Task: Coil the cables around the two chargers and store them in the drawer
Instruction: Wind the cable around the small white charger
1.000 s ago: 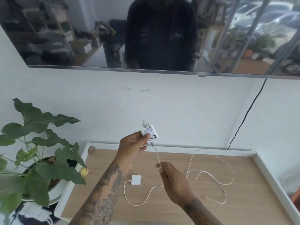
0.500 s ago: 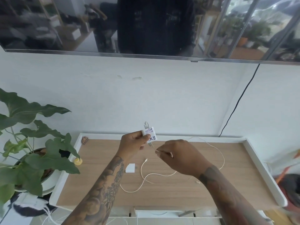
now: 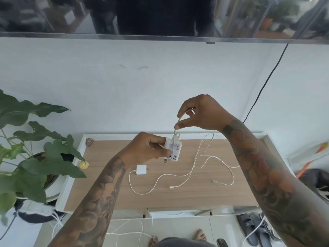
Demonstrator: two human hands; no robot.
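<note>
My left hand [image 3: 149, 148] grips a white labelled charger [image 3: 173, 150] in the air above the wooden cabinet top [image 3: 178, 196]. Its white cable [image 3: 207, 148] runs up over the charger's top into my right hand [image 3: 199, 113], which pinches it just above the charger. The rest of that cable trails down onto the wood to a loose plug end [image 3: 214, 181]. A second, smaller white charger [image 3: 141, 169] lies on the wood below my left hand, its own cable [image 3: 156, 182] looping beside it. No open drawer shows.
A potted plant [image 3: 35, 157] with large leaves stands left of the cabinet. A small yellow object [image 3: 83, 165] sits on the white rim. A black wire [image 3: 265, 82] hangs down the wall. Slippers [image 3: 252, 229] and loose white cables [image 3: 128, 229] lie on the floor.
My right hand rose from beside the charger to above it, carrying the cable up over its top. The head camera tipped down, showing the cabinet front and the floor.
</note>
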